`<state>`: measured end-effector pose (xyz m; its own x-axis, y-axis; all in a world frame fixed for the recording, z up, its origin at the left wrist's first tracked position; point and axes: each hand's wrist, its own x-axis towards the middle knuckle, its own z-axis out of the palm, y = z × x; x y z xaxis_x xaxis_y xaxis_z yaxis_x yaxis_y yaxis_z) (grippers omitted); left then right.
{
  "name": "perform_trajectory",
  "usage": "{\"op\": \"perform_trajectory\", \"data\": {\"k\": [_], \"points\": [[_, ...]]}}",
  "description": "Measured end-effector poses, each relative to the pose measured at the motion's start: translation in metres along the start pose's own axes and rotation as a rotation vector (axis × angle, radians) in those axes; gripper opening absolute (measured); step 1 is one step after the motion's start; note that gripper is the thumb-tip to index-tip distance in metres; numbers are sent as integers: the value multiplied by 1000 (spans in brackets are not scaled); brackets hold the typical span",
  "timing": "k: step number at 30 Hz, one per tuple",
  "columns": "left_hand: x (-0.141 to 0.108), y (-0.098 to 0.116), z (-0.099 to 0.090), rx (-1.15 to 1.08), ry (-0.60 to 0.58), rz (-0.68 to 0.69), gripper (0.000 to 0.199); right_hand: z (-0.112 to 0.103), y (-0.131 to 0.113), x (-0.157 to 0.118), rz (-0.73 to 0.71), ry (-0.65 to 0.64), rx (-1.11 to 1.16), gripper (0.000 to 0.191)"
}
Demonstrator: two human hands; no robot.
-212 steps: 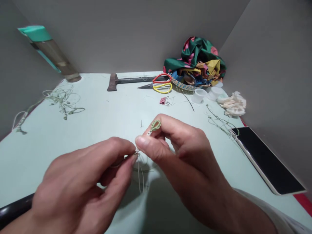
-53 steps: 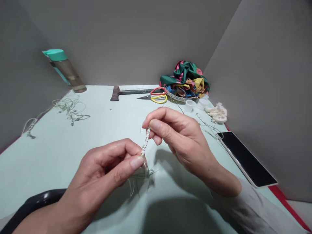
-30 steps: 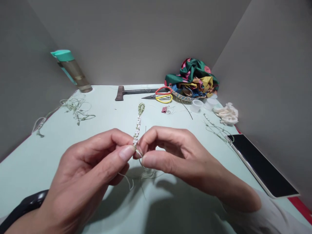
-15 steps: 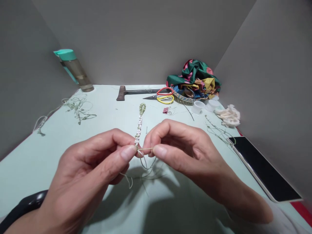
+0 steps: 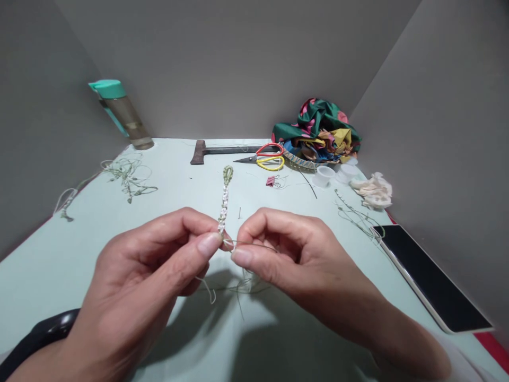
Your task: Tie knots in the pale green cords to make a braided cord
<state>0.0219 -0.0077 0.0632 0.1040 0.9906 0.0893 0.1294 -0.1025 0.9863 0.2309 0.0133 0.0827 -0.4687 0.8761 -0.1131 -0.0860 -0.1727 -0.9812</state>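
Note:
A green and white braided cord [image 5: 224,206] points away from me, its looped green end at the top. Between thumb and index finger, my left hand [image 5: 159,265] pinches the near end of the braid. Just to the right, my right hand [image 5: 294,254] holds thin cord strands close to that end, with the thumb near the left fingertips. One strand runs across the right fingers. Loose cord ends [image 5: 246,286] hang below both hands over the table.
Behind the hands lie a hammer-like tool [image 5: 198,152], scissors [image 5: 270,156] and a pink clip [image 5: 271,181]. A bottle [image 5: 127,116] and tangled cords [image 5: 127,175] are at left; colourful cloth [image 5: 322,127], small cups [image 5: 324,175], crumpled white material [image 5: 374,190] and a phone [image 5: 433,278] at right.
The braid's looped end has tilted slightly left. My right thumb has moved left and down, nearer the left fingertips, and the strand that was taut between the hands now lies differently.

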Motion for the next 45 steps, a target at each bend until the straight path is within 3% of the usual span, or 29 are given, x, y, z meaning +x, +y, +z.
{"op": "perform_trajectory", "data": {"k": [6, 12, 16, 22, 27, 35, 38, 45], "points": [[12, 10, 4, 67, 3, -38, 32, -1, -2, -1, -159, 88, -66, 26], [10, 9, 4, 64, 13, -30, 30, 0, -4, -5, -77, 102, -60, 24], [5, 3, 2, 50, 2, 7, 26, 1, -1, -10, 9, 10, -2, 24], [4, 2, 2, 26, -30, 14, 27, 3, 1, -11, -10, -3, -28, 22], [5, 5, 5, -67, -69, -82, 33, 6, 10, -16, -103, -66, -137, 20], [7, 12, 6, -306, -69, -245, 34, 6, 22, -17, -454, -32, -495, 26], [9, 16, 6, -416, -79, -329, 31, 5, 19, -14, -475, -3, -565, 33], [13, 13, 8, -487, -141, -354, 29, 4, 20, -13, -491, 68, -694, 32]]}}
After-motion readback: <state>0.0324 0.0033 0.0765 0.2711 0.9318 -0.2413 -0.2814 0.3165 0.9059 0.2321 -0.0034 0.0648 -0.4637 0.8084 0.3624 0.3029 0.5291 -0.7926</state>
